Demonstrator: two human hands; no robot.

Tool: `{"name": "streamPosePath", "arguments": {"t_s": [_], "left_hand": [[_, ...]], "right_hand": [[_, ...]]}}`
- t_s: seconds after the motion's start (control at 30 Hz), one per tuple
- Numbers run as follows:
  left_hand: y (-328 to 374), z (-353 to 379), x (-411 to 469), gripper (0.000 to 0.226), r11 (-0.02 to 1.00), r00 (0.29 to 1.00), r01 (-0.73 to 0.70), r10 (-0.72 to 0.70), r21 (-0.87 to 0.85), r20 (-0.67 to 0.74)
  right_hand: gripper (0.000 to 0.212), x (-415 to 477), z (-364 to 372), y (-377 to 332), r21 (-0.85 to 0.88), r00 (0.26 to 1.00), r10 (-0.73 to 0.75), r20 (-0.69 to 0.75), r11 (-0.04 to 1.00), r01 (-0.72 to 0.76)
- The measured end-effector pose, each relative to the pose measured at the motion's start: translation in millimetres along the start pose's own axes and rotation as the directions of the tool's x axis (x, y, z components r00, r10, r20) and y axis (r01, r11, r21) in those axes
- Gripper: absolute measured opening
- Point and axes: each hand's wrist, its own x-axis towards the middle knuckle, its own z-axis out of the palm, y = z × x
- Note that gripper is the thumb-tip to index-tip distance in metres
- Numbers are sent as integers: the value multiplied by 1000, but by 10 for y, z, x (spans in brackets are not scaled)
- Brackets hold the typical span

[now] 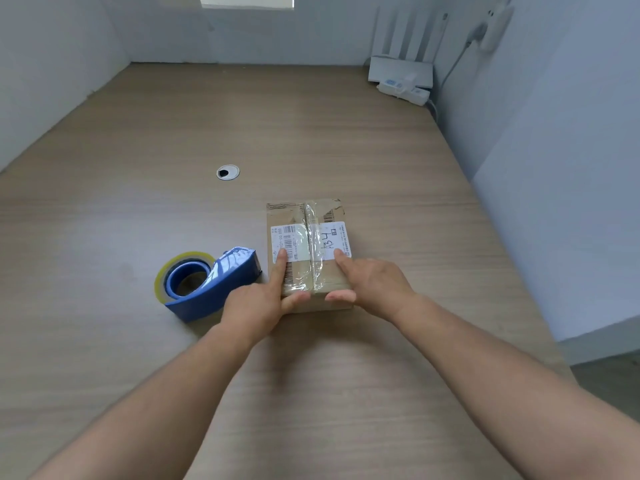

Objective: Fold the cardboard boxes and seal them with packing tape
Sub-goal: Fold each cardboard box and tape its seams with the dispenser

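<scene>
A small brown cardboard box (304, 216) with white shipping labels lies closed on the wooden table (173, 133). A strip of clear tape runs along its centre seam. My left hand (258, 303) rests on the box's near left part, forefinger straight on the top and thumb against the near side. My right hand (367, 282) mirrors it on the near right part, forefinger flat on the label, thumb on the near edge. A blue tape dispenser (207, 284) with a roll of clear tape lies on its side just left of the box, beside my left hand.
A round cable grommet (228, 172) sits in the table beyond the dispenser. A white router with antennas (401, 67) and a power strip (403, 91) occupy the far right corner. Grey partition walls enclose the table at the left, back and right.
</scene>
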Motion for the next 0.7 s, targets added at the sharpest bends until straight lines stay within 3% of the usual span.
{"name": "streamPosePath", "arguments": {"t_s": [0.23,0.33,0.47,0.57,0.7], "left_hand": [[-260,-44,89,79,987,980,-160,163,-29,113],[-324,-81,105,78,977,964,-192,206,-94,168],[-456,-227,97,92,961,914,-258,277,-104,297],[-456,-358,93,93,965,910,-261,256,-28,326],[-351,-354,58,86,970,943,-240,223,40,247]], "right_hand": [[69,-40,24,257,-49,962,-260,82,963,265],[69,-4,-20,320,-34,945,-293,143,953,301],[85,-32,-127,443,-74,931,-261,257,955,288],[70,26,-218,383,-122,944,-263,198,949,290],[45,59,-218,264,-125,940,-325,106,933,337]]}}
